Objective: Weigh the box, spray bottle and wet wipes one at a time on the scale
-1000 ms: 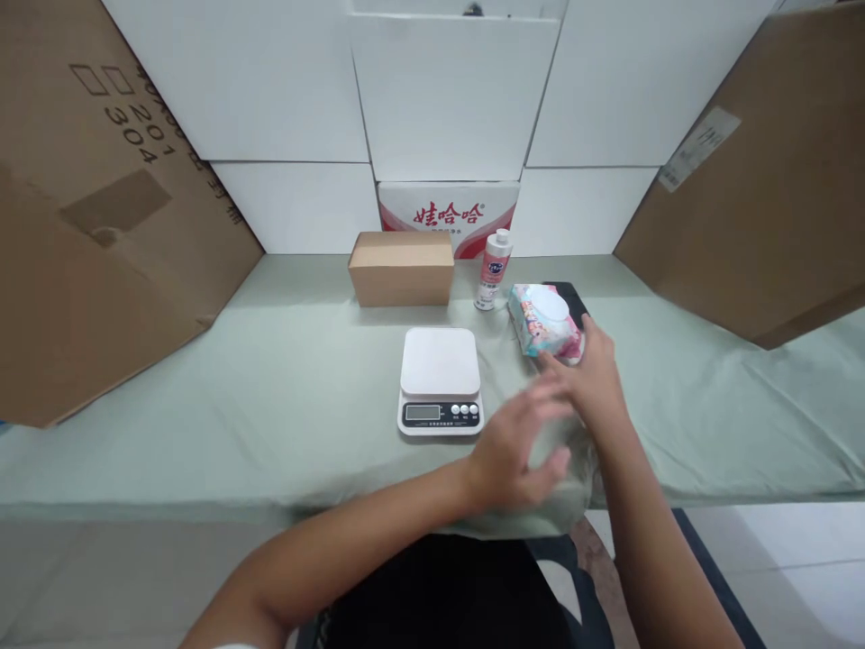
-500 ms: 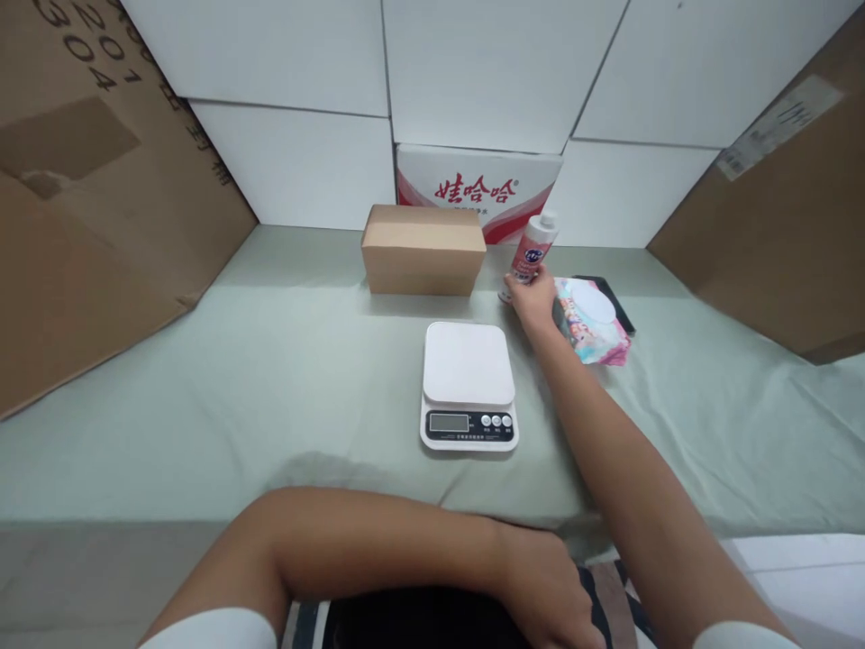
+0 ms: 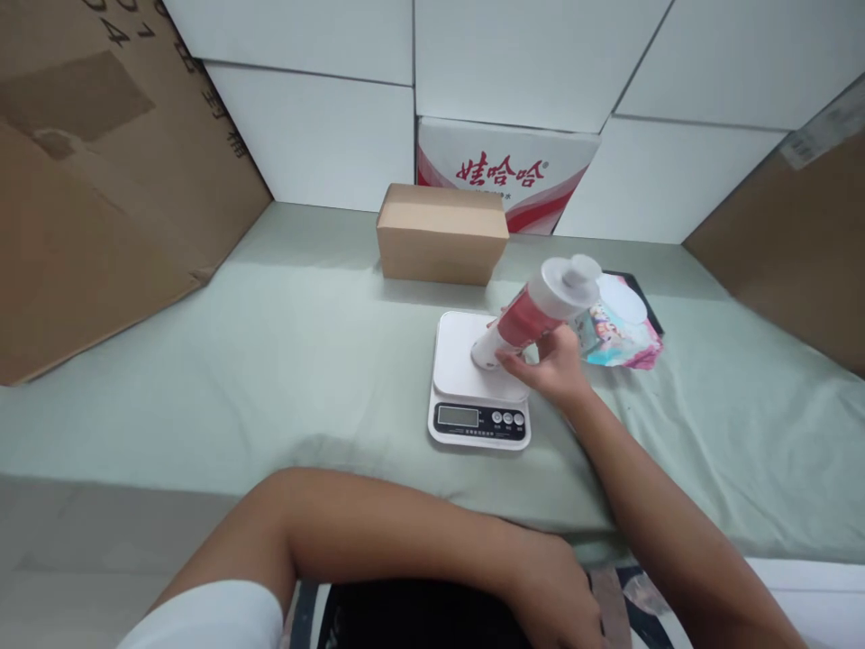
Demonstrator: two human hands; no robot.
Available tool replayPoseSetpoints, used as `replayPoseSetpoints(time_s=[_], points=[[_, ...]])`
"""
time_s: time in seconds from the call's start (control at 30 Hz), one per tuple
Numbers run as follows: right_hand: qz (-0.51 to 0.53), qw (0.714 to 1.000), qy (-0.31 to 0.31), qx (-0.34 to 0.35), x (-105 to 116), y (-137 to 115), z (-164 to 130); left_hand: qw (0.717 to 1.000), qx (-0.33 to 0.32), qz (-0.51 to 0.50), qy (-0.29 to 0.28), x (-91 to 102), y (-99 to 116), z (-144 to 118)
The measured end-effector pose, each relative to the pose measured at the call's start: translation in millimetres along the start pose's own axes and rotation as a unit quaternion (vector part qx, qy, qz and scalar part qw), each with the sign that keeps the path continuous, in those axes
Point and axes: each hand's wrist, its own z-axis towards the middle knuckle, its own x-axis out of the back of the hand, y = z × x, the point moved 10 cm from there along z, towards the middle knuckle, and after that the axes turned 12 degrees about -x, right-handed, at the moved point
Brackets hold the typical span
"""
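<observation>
Right hand (image 3: 555, 365) wraps the bottle (image 3: 533, 311), tilted with its base over the scale (image 3: 473, 374) – stand it upright, centred on the pan, then release; left hand (image 3: 558, 599) rests loosely curled, empty.

The bottle (image 3: 537, 309) looks like smooth plastic, slightly glossy, with a red printed label and white cap. The scale (image 3: 478, 383) is smooth white plastic, a bit shiny on top. The table cover (image 3: 270, 361) is matt pale green cloth, wrinkly. The box (image 3: 441, 233) is plain matt brown cardboard. The wipes pack (image 3: 618, 323) is shiny plastic film.
</observation>
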Motion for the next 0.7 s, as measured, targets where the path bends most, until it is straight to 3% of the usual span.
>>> replayPoseSetpoints(time_s=[0.17,0.4,0.5,0.7], points=[[-0.011,0.999,-0.038,-0.022,-11,2,5,1.0,-0.002,0.019,0.019,-2.3,1,-1],[0.088,0.995,0.002,0.044,17,5,9,0.998,0.005,0.039,0.04,1.6,4,-7],[0.047,0.997,-0.033,0.051,8,-3,6,0.998,-0.001,0.042,0.048,5.2,6,-8],[-0.019,0.996,-0.08,0.015,-16,-10,-4,0.998,0.019,0.062,0.008,-0.5,4,-8]])
